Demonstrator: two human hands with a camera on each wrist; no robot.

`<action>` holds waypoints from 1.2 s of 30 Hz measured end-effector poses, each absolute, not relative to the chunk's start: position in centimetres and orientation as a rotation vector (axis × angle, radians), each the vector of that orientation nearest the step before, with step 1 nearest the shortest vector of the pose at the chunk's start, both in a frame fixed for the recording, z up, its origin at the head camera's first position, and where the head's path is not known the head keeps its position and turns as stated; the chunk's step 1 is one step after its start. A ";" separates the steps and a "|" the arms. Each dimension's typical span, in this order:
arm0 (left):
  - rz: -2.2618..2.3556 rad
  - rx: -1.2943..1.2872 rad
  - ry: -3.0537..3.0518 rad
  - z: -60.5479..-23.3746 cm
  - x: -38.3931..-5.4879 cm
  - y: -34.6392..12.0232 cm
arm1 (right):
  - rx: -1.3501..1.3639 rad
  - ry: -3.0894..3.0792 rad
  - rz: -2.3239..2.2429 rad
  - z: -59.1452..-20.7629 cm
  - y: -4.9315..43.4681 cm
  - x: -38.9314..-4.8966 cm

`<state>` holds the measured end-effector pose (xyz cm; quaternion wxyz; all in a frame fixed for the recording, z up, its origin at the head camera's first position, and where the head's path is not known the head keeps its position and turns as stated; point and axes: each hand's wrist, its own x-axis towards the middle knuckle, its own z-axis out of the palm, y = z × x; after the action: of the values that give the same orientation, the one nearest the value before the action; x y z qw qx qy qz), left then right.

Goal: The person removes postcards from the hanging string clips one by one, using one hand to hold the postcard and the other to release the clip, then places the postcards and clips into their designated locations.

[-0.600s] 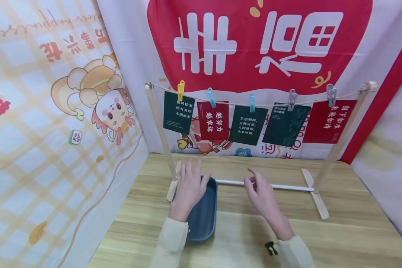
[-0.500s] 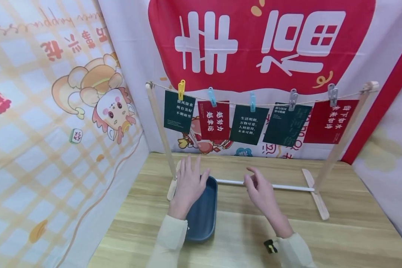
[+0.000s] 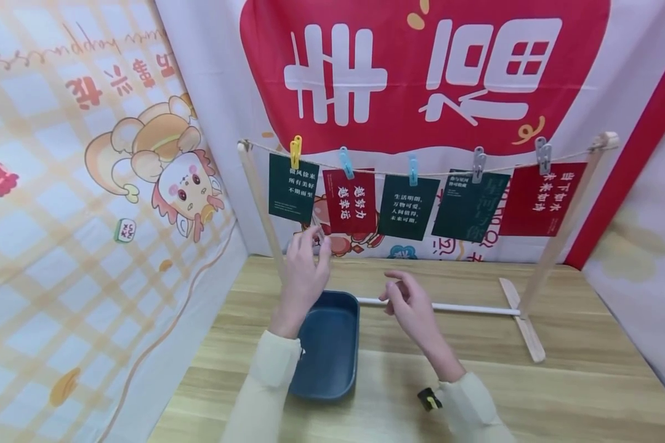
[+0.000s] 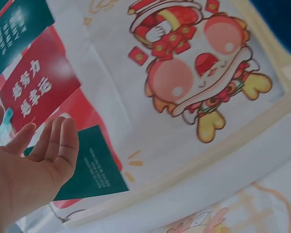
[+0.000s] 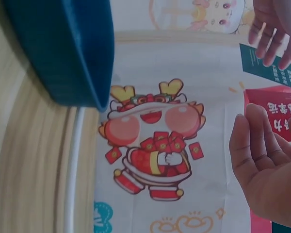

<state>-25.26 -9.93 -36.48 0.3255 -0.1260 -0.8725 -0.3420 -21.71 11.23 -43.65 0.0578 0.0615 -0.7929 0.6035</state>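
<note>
My left hand [image 3: 305, 264] is raised in front of the left post, its fingertips just below the leftmost green card [image 3: 290, 194], which hangs from a yellow clothespin [image 3: 295, 152]. In the left wrist view the fingers of this hand are loosely bent, with nothing visible in them, and overlap that card. A red card [image 3: 350, 203] under a blue clothespin [image 3: 346, 162] hangs just to the right. Lower down, my right hand [image 3: 412, 307] hovers over the white crossbar [image 3: 465, 309], fingers loosely curled and holding nothing. Below my left hand stands a dark blue bin [image 3: 332, 351].
A twine line [image 3: 379, 171] between two wooden posts bears more cards, among them a green card [image 3: 407, 206] and a red card [image 3: 537, 203] by the right post [image 3: 565, 221]. A printed cloth [image 3: 216, 92] hangs behind the wooden table [image 3: 587, 369].
My left hand has risen from over the bin toward the leftmost green card, its fingers drawing closer together. My right hand has shifted slightly left.
</note>
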 end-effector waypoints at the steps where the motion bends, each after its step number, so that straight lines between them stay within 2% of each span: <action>1: -0.902 -0.333 -2.270 -36.0 -25.4 -10.0 | 0.195 -2.403 1.836 -43.4 11.1 -21.8; 12: -0.947 -0.405 -2.103 -29.5 -26.8 -10.6 | 0.426 -2.293 1.865 -39.7 9.6 -24.0; 36: -0.946 -0.289 -2.187 -21.3 -29.1 -12.5 | 0.663 -2.306 1.832 -35.0 6.0 -28.3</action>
<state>-29.06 -12.51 -21.27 0.3619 -0.1122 -0.8493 -0.3675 -28.28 6.00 -34.97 0.0615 0.2191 -0.7624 0.6058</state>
